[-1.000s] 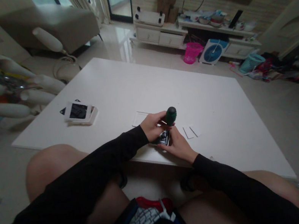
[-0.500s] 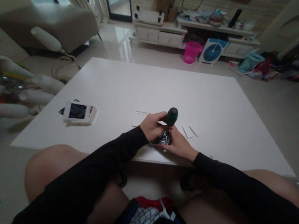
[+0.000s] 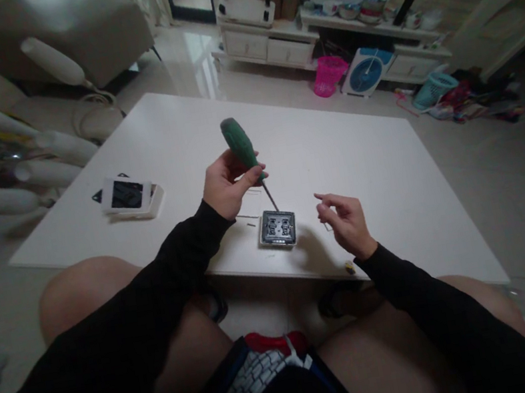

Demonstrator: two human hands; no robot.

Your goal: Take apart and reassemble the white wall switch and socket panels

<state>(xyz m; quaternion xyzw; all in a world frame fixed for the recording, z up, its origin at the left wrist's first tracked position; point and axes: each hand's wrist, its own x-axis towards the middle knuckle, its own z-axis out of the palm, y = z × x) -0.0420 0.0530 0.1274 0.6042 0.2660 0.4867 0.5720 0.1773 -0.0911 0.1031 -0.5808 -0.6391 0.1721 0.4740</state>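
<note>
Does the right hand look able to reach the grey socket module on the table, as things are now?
Probably yes. The right hand hovers just beside the socket module with bare table between them; only the screwdriver in the left hand stands above it.

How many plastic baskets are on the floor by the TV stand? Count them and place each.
2. A pink basket stands on the floor in front of the stand, left of the fan; a teal basket sits further right. Clutter there may hide others.
</note>
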